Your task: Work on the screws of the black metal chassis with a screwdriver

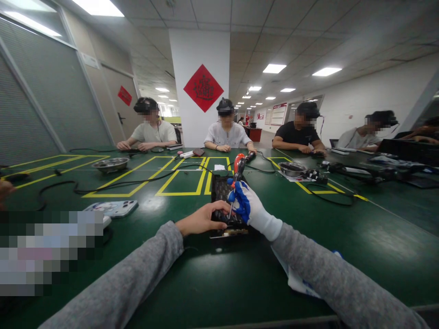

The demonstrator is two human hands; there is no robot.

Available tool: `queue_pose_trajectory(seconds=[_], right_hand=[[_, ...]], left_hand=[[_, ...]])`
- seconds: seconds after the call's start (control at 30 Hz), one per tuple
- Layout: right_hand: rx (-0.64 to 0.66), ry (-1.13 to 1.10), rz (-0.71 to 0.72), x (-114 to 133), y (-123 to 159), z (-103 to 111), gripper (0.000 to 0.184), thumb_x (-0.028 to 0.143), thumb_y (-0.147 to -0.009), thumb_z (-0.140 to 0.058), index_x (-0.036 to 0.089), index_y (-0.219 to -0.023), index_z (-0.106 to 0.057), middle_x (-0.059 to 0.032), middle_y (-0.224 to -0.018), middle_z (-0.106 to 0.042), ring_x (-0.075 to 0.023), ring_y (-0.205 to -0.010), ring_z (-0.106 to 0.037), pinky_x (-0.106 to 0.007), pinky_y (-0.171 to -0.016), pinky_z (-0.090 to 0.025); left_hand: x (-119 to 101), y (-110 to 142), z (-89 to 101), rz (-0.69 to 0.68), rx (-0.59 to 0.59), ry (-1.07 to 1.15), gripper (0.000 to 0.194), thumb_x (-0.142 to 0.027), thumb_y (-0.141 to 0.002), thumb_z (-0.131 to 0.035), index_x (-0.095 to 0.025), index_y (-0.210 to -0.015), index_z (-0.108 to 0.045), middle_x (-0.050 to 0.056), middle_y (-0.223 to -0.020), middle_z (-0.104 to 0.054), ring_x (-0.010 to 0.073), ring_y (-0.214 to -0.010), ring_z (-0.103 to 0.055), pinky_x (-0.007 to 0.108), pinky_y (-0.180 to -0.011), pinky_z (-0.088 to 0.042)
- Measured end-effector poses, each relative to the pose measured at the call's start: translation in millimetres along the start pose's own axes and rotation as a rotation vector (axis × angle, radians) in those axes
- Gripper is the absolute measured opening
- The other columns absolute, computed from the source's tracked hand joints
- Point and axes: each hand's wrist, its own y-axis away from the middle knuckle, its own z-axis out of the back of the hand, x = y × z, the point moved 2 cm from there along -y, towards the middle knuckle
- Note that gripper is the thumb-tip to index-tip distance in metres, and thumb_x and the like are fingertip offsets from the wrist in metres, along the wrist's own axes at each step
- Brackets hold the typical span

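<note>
A black rectangular casing [219,187] with a patterned inner surface lies on the green table in front of me. Over its left side reaches my bare left hand [204,219], thumb along the lower part and fingers curled inward, gripping it. My right hand [252,205] wears a white and blue work glove and is closed around a red and black electric screwdriver [237,168]. The tool leans over the casing, its thin metal bit pointing down close to my left fingertips. Whatever lies under the bit's tip is too small to make out. A light-coloured strip [235,232] shows at the casing's near edge.
Metal bowls stand at left [110,165] and right [292,169]. A patterned phone [115,208] lies left of my hands, near a black cable [137,180]. A white and blue cloth item [302,281] sits under my right forearm. Several people in headsets sit across the table [343,256].
</note>
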Motion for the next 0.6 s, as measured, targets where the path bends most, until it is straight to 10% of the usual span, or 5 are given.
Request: queue_pose_trajectory(seconds=[0.6], right_hand=[[0.014, -0.017, 0.013, -0.8, 0.8, 0.9, 0.037, 0.044, -0.076, -0.054, 0.02, -0.103, -0.051, 0.0036, -0.054, -0.055, -0.0042, -0.035, -0.039, -0.014, -0.032, -0.03]], left_hand=[[-2.2, -2.0, -1.0, 0.014, 0.042, 0.046, 0.029, -0.019, -0.066, -0.064, -0.017, -0.095, -0.058, 0.005, -0.105, -0.058, 0.018, -0.098, -0.053, 0.03, -0.09, -0.037]])
